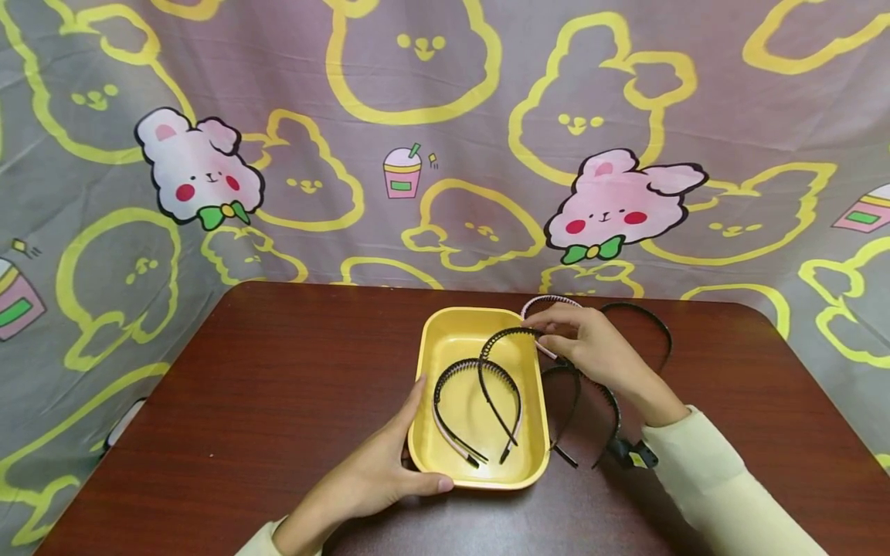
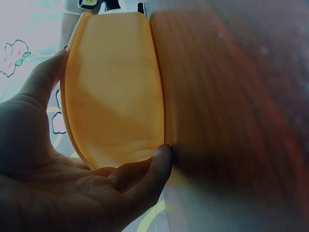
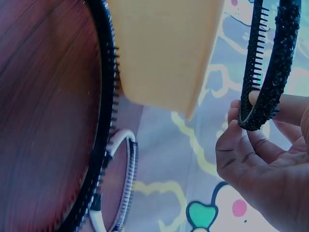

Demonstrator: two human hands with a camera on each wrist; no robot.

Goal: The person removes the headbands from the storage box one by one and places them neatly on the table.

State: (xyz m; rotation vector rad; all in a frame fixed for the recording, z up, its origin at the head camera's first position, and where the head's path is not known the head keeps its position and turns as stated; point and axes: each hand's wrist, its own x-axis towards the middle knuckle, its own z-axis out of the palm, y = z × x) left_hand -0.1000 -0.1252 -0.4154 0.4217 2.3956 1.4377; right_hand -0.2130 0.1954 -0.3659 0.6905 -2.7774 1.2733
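Note:
My left hand (image 1: 371, 467) grips a yellow plastic tray (image 1: 452, 328) by its near left corner, thumb at the near rim and fingers along the side wall. Inside the tray lie toothed headbands, a black one (image 1: 462, 367) and a pink one just under it, its pink end showing. Above the tray's far right part, my right hand (image 1: 598, 347) pinches a black headband (image 3: 282, 58) between thumb and fingers. This headband has a rough, glittery surface and comb teeth inside. Its loop hangs over the tray, overlapping the headbands there.
Right of the tray, several headbands lie on the dark brown table (image 1: 292, 371): a pink one (image 1: 549, 298) at the back, a black one (image 1: 657, 316) farther right, and other black ones (image 1: 615, 409) nearer. A small black device (image 1: 633, 454) sits by the right cuff. A patterned curtain (image 1: 473, 147) hangs behind.

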